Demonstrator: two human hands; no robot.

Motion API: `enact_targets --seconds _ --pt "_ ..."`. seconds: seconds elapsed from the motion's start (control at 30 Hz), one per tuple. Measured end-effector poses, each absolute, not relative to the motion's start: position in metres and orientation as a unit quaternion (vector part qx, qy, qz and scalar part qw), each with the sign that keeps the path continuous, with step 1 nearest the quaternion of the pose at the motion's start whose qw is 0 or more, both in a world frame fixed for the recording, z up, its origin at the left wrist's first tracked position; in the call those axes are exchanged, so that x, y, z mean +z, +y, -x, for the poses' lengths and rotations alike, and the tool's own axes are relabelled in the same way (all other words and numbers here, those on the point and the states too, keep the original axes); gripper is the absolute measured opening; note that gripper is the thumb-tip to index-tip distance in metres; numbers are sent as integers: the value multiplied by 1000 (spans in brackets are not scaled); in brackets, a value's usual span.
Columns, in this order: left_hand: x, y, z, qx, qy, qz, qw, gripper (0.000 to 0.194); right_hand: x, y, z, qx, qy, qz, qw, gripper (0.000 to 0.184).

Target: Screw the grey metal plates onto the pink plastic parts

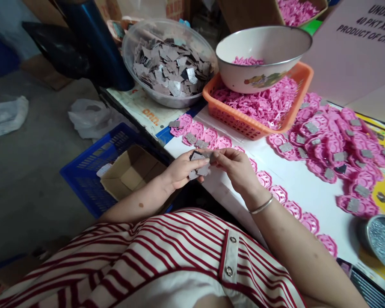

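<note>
Table (295, 173): flat pieces (170, 62) held in basin (176, 101) at far left; basket (240, 122) placed to its right, loose parts (284, 96) contained, bowl (259, 77) set on top. Part heap (333, 132) piled right of basket. Part row (293, 209) laid along near edge. Dish (368, 239) placed near right. Crate (83, 188) positioned left of table, carton (130, 171) inside.

Transparent plastic basin (130, 55), smooth, slightly glossy; enamelled bowl (263, 47), glossy white with a dark rim. Orange basket (244, 124) and pink pieces (277, 194): moulded plastic. Small plates (170, 55): matt grey, some faces shinier. Bangle (262, 205): polished metal. Box (133, 171): matt brown cardboard. Striped garment (167, 244): soft, matt cloth.
</note>
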State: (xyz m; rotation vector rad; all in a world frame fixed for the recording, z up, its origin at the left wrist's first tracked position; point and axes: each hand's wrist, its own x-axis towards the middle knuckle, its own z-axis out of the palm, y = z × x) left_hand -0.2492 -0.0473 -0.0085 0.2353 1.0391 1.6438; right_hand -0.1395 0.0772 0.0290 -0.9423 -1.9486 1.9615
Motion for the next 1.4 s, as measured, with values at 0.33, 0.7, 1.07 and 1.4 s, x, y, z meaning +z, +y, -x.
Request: enact_targets --seconds 0.33,0.7,1.07,1.4 --pt "-7 -40 237 692 470 -80 541 42 24 79 120 643 -625 390 206 46" --pt "-2 -41 238 721 462 -54 514 41 19 81 109 564 -712 356 219 36" --pt "-4 -42 244 738 436 -21 515 22 23 80 92 449 -813 282 240 26" --pt "-6 -42 243 740 444 -25 505 28 34 115 139 497 -798 291 181 17"
